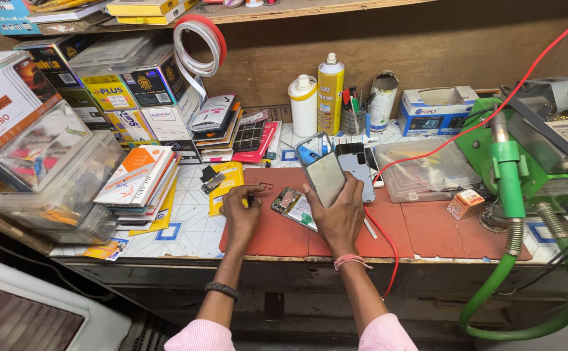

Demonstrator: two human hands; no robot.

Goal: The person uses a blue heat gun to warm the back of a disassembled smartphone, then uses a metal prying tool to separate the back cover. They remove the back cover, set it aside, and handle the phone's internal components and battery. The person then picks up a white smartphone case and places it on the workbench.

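Note:
My right hand (339,218) grips a phone back cover (323,170), tilted up off the red work mat (284,237). Behind it lies another phone back (357,169) with a camera cutout. An opened phone body (292,208) with its circuit board showing rests on the mat between my hands. My left hand (240,211) sits on the mat with fingers closed on a small dark tool (250,197), next to a small metal part (264,187).
Stacks of boxed parts and booklets (138,179) crowd the left. A white bottle (304,104) and yellow spray can (330,94) stand at the back. A clear plastic box (427,170), a green hose stand (508,175) and a red wire (388,247) lie right.

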